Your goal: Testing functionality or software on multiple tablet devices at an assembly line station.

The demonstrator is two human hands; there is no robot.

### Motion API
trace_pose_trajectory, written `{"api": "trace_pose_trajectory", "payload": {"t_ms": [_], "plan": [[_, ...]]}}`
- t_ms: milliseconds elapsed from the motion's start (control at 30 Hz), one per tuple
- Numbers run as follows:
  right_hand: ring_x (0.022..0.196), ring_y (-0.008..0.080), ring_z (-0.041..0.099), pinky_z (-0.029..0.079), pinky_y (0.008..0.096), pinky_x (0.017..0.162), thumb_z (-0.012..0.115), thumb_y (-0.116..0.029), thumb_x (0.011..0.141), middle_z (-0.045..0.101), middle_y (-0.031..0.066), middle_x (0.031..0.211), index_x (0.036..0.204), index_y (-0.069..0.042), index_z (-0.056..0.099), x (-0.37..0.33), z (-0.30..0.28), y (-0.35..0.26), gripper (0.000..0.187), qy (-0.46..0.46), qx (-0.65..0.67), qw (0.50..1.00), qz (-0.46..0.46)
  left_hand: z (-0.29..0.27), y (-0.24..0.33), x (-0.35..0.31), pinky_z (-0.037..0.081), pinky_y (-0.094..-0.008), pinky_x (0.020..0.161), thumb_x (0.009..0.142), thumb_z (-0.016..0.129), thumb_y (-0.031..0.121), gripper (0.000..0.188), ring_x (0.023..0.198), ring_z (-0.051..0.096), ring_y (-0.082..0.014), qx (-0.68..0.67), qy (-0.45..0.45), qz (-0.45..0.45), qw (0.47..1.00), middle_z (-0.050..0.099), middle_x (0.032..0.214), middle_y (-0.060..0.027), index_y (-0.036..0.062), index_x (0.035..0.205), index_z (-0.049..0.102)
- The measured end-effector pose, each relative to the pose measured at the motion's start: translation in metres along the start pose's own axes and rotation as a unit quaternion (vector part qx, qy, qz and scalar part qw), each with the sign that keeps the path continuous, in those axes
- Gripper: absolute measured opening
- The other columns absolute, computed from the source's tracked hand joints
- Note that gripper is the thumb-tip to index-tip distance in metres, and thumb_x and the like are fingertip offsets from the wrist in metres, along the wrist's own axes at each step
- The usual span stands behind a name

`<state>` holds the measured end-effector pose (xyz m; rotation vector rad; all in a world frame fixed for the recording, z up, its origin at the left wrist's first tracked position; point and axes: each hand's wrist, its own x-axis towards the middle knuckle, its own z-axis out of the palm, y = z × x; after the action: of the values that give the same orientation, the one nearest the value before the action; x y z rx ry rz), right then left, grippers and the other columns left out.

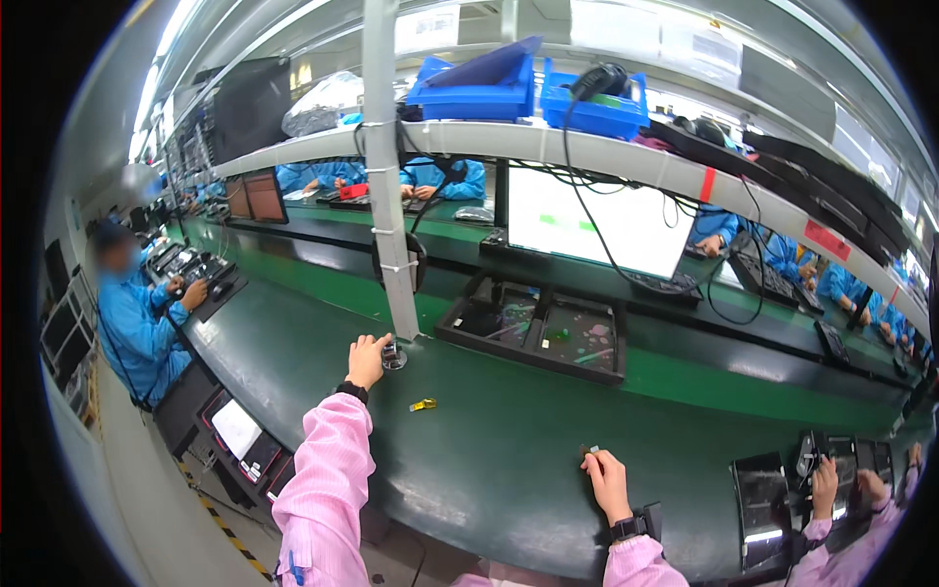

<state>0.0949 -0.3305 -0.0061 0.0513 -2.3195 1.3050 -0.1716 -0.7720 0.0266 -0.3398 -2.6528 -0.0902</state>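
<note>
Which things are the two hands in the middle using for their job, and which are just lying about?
In the job, it seems:
tiny piece, held by the right hand
small round thing, at the left hand

Probably just lying about:
yellow strip, untouched
blue bins

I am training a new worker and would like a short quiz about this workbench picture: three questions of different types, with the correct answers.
1. True or false: the small flat yellow piece lies nearer to the right hand than to the left hand.

2. Which of these is nearest to the left hand's fingertips?
A) a blue plastic bin
B) a small round shiny dish-like object
C) a flat monitor with a white screen

3. Complete: seen by the wearer, the open black rectangular tray is to the ____ of the upright grey metal post.

Key: 1. False; 2. B; 3. right.
</note>
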Motion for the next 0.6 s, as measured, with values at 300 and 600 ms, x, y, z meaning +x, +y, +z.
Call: {"api": "trace_pose_trajectory", "payload": {"t_ms": [300, 600], "plan": [[0.079, 0.031, 0.06, 0.047, 0.0359, 0.07, 0.054, -0.018, 0.093, 0.06, 0.0147, 0.085, 0.088, 0.001, 0.061, -0.023, -0.027, -0.046, 0.021, 0.026, 0.019, 0.999, -0.003, -0.035, 0.033, -0.004, 0.043, -0.0447, 0.091, 0.066, 0.066, -0.002, 0.065, 0.104, 0.052, -0.0366, -0.115, 0.109, 0.049, 0.986, 0.056, 0.108, -0.0151, 0.0102, 0.128, 0.051], [0.077, 0.0255, 0.061, 0.047, 0.0339, 0.069, 0.053, -0.014, 0.093, 0.061, 0.0124, 0.082, 0.084, -0.001, 0.062, -0.131, -0.175, -0.041, 0.018, 0.321, -0.102, 0.939, 0.062, -0.128, 0.274, -0.075, 0.04, -0.0391, 0.097, 0.072, 0.072, 0.01, 0.06, 0.112, 0.05, -0.0326, -0.409, -0.123, 0.319, 0.846, 0.054, 0.119, -0.0168, 0.0018, 0.127, 0.049]]}}
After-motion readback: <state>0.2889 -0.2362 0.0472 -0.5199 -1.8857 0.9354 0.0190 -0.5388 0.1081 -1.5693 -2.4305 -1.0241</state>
